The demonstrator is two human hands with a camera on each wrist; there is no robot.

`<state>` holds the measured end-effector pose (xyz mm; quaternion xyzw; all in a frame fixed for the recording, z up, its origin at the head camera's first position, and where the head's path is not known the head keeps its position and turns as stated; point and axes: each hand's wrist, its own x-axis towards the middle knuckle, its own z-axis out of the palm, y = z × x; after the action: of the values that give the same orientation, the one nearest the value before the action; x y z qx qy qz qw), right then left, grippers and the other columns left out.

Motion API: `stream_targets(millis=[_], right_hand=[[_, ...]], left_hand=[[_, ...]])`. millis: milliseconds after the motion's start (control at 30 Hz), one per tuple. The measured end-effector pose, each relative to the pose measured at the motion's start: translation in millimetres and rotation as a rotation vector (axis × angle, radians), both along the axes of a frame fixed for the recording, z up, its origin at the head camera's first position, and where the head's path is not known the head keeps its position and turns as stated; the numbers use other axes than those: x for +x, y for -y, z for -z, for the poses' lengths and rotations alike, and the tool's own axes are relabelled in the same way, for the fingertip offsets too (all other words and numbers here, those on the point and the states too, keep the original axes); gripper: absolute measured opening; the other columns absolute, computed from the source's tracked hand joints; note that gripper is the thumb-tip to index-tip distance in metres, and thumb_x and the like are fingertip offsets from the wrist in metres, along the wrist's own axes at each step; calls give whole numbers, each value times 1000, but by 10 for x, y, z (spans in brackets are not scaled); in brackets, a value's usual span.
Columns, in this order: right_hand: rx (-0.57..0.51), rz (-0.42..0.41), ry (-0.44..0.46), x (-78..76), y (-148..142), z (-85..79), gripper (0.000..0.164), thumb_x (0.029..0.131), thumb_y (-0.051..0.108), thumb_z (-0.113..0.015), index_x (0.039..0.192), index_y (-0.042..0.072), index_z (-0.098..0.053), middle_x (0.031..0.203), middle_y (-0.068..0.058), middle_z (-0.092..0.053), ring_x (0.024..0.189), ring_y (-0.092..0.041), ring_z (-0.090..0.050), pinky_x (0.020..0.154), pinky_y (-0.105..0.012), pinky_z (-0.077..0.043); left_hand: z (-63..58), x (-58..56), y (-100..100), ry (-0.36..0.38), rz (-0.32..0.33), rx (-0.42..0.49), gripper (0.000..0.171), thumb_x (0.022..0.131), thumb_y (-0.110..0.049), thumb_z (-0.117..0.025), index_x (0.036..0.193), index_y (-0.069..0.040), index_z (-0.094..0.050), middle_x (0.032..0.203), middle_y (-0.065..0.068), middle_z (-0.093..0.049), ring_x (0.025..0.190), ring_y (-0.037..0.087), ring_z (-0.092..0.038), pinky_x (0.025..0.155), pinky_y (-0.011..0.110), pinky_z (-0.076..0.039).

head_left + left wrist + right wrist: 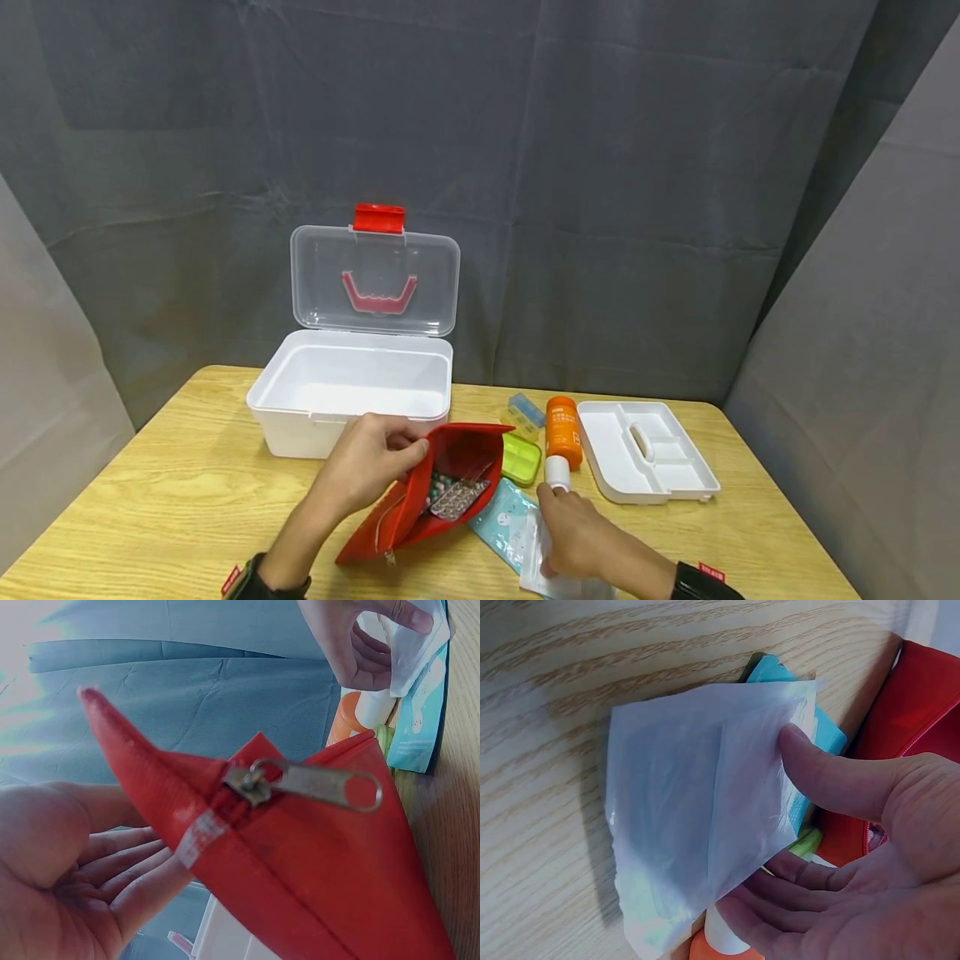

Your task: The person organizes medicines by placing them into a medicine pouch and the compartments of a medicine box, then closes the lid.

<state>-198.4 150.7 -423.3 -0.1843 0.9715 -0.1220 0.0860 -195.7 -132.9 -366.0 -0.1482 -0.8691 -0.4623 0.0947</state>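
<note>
Head view is showing the left hand (372, 460) at lower centre, its thumb and fingers gripping the open edge of a red pouch (371, 537) at the upper left of its mouth. Most of the pouch is hanging to the right of and below that grip, its mouth gaping and silvery blister packs (459, 500) lying inside. Left wrist view is showing the pouch's corner crossing in front of the fingers, so the fingertips are being hidden; a metal zip pull (326, 786) is jutting out near the centre.

Right wrist view is showing the right hand (855, 847) at lower right, pinching a white packet (682, 787) by its right edge, thumb on top and fingers beneath. Most of the packet is extending leftward from the pinch, overlapping a blue packet (769, 669). In the head view this hand is sitting at lower right of centre, just below an orange bottle (562, 429). A white tray (611, 442) is lying right of the bottle; an open white box (292, 433) is standing left of centre.
</note>
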Motion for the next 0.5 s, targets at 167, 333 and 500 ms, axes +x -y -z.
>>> stream_targets(millis=[167,333,500], right_hand=[[-4,12,19,12,-2,-10,70,57,7,-96,109,3,-50,95,-14,-59,84,-31,-59,77,-51,-51],[6,7,5,17,-18,-16,69,57,10,-96,110,2,-53,95,-13,-59,83,-29,-59,76,-49,-52],[21,9,-13,24,-21,-22,69,56,13,-97,111,3,-56,94,-13,-58,83,-29,-58,75,-51,-52]], left_hand=[[2,-1,-3,-1,-2,0,7,88,-7,-70,86,-7,-78,77,1,-75,67,7,-67,60,22,-56],[2,-5,-1,-4,-3,-6,7,88,-8,-70,86,-7,-78,77,0,-75,68,6,-68,61,22,-56],[2,-5,3,-5,-2,-7,7,87,-8,-71,86,-7,-78,77,0,-75,68,6,-68,61,22,-56]])
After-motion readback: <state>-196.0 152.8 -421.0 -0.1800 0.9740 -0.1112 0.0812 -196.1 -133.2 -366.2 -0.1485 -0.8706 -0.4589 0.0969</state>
